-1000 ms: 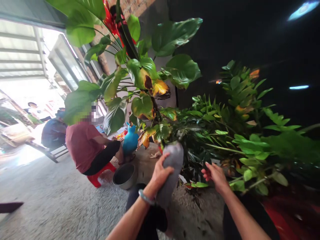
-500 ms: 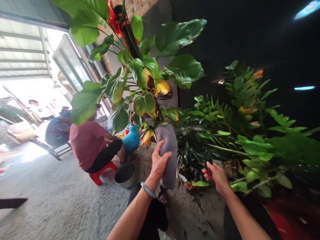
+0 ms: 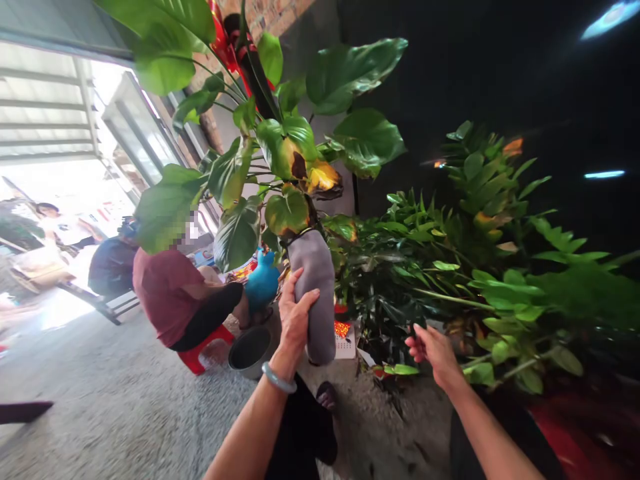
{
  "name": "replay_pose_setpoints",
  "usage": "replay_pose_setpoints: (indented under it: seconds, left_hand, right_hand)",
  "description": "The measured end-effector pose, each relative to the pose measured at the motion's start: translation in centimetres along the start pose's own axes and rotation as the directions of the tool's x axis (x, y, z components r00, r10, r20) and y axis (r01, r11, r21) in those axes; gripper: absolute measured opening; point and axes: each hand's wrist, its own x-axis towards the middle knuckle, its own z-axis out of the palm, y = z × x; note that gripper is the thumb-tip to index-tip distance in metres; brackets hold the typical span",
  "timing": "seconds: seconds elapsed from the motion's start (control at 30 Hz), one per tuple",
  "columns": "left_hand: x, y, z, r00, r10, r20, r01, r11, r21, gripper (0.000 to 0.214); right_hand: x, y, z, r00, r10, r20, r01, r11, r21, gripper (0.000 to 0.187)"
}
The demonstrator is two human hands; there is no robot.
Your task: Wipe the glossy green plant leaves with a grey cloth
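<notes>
My left hand (image 3: pixel 293 323), with a pale bangle (image 3: pixel 279 378) at its wrist, grips a grey sole-shaped pad (image 3: pixel 321 300). The thumb lies across the pad's face and the fingers run along its left edge. The pad stands nearly upright, and a dark edge shows at its top and bottom. Off to the right and apart from the pad, my right hand (image 3: pixel 434 353) is in front of the plants with its fingers curled in and pinched together. Whatever may be between those fingertips is too small to make out.
A tall leafy plant (image 3: pixel 285 213) rises behind the pad, and bushy green plants (image 3: pixel 515 293) spread along the right. At left a person in a red shirt (image 3: pixel 165 290) sits on a red stool (image 3: pixel 203 350). A grey bucket (image 3: pixel 250 353) stands on the concrete floor (image 3: pixel 140 400).
My left hand has moved left and slightly up with the grey pad, uncovering a red-and-white printed thing behind it. My right hand has barely moved.
</notes>
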Motion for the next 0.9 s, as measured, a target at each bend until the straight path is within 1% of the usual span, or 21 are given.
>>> replay_pose_setpoints:
  seconds: [0.07, 0.1, 0.17, 0.2, 0.23, 0.27, 0.3, 0.33, 0.37, 0.4, 0.47, 0.5, 0.53, 0.57, 0.6, 0.63, 0.7, 0.77, 0.8, 0.83, 0.9]
  left_hand:
    - [-0.7, -1.7, 0.4, 0.984, -0.162, 0.080, 0.161, 0.987, 0.021, 0.065]
    - [-1.7, -2.9, 0.4, 0.954, -0.268, 0.138, 0.261, 0.963, 0.065, 0.066]
    - [-4.4, -5.3, -0.1, 0.855, -0.446, 0.265, 0.404, 0.893, 0.200, 0.060]
    - [-5.8, -6.2, -0.6, 0.789, -0.509, 0.343, 0.446, 0.859, 0.251, 0.055]
    - [-7.0, -6.8, -1.1, 0.733, -0.556, 0.392, 0.477, 0.831, 0.288, 0.053]
    - [-7.9, -7.1, -1.7, 0.696, -0.579, 0.425, 0.493, 0.815, 0.303, 0.051]
    - [-8.5, -7.0, -2.1, 0.684, -0.583, 0.438, 0.500, 0.813, 0.299, 0.051]
    - [-8.5, -6.5, -2.4, 0.703, -0.568, 0.428, 0.495, 0.823, 0.280, 0.052]
    - [-8.1, -5.7, -2.5, 0.747, -0.534, 0.395, 0.473, 0.845, 0.248, 0.053]
    - [-7.3, -4.7, -2.3, 0.806, -0.482, 0.343, 0.435, 0.876, 0.210, 0.054]
    - [-5.1, -2.6, -1.5, 0.924, -0.327, 0.198, 0.306, 0.943, 0.131, 0.057]
    - [-4.0, -1.8, -0.8, 0.961, -0.244, 0.128, 0.234, 0.968, 0.094, 0.059]
    - [-3.0, -1.2, 0.0, 0.980, -0.185, 0.077, 0.181, 0.981, 0.067, 0.061]
    - [-2.4, -0.9, 0.8, 0.986, -0.158, 0.054, 0.156, 0.987, 0.049, 0.063]
    - [-2.2, -1.0, 1.5, 0.985, -0.161, 0.065, 0.159, 0.986, 0.044, 0.064]
    - [-2.3, -1.4, 2.2, 0.977, -0.185, 0.106, 0.180, 0.982, 0.057, 0.065]
    - [-3.7, -2.9, 3.0, 0.933, -0.260, 0.249, 0.235, 0.964, 0.124, 0.063]
    - [-5.9, -4.6, 3.2, 0.863, -0.320, 0.392, 0.255, 0.944, 0.208, 0.060]
    - [-6.9, -5.3, 3.1, 0.830, -0.337, 0.443, 0.250, 0.937, 0.244, 0.060]
    - [-7.7, -5.8, 2.9, 0.809, -0.345, 0.475, 0.239, 0.932, 0.271, 0.059]
    - [-8.6, -6.1, 2.5, 0.804, -0.329, 0.496, 0.197, 0.933, 0.300, 0.058]
  right_hand:
    - [0.0, 0.1, 0.1, 1.000, -0.002, 0.004, 0.002, 1.000, -0.004, 0.025]
    - [-0.1, 0.1, 0.1, 1.000, -0.003, 0.003, 0.003, 1.000, -0.007, 0.025]
    - [-0.1, 0.2, -0.1, 1.000, 0.000, -0.005, 0.000, 1.000, -0.015, 0.022]
    - [-0.1, 0.2, -0.2, 1.000, 0.002, -0.012, -0.002, 1.000, -0.018, 0.021]
    - [-0.1, 0.1, -0.3, 1.000, 0.004, -0.019, -0.004, 1.000, -0.019, 0.019]
    - [-0.1, 0.1, -0.5, 1.000, 0.005, -0.025, -0.005, 1.000, -0.018, 0.019]
    - [-0.1, 0.1, -0.6, 1.000, 0.006, -0.029, -0.006, 1.000, -0.015, 0.018]
    - [-0.1, 0.1, -0.7, 1.000, 0.006, -0.030, -0.006, 1.000, -0.011, 0.018]
    - [-0.1, 0.1, -0.7, 1.000, 0.006, -0.030, -0.006, 1.000, -0.006, 0.019]
    - [-0.1, 0.1, -0.7, 1.000, 0.005, -0.029, -0.005, 1.000, 0.000, 0.020]
    - [-0.1, 0.1, -0.6, 1.000, 0.003, -0.025, -0.003, 1.000, 0.009, 0.021]
    - [-0.1, 0.0, -0.5, 1.000, 0.003, -0.023, -0.003, 1.000, 0.014, 0.022]
    - [-0.1, 0.0, -0.4, 1.000, 0.003, -0.019, -0.003, 1.000, 0.020, 0.023]
    - [-0.2, 0.0, -0.2, 1.000, 0.005, -0.013, -0.004, 1.000, 0.028, 0.024]
    - [-0.2, 0.0, -0.1, 1.000, 0.006, -0.006, -0.005, 0.999, 0.039, 0.026]
    - [-0.2, 0.0, 0.1, 1.000, 0.006, 0.002, -0.006, 0.999, 0.051, 0.027]
    - [-0.3, 0.0, 0.4, 1.000, 0.005, 0.014, -0.006, 0.997, 0.074, 0.029]
    - [-0.2, 0.1, 0.6, 1.000, 0.003, 0.014, -0.004, 0.997, 0.081, 0.031]
    - [-0.1, 0.2, 0.7, 1.000, 0.000, 0.011, -0.001, 0.997, 0.078, 0.033]
    - [0.0, 0.2, 0.8, 1.000, -0.006, 0.007, 0.005, 0.998, 0.069, 0.035]
    - [0.2, 0.3, 1.1, 1.000, -0.028, 0.002, 0.028, 0.999, 0.043, 0.037]
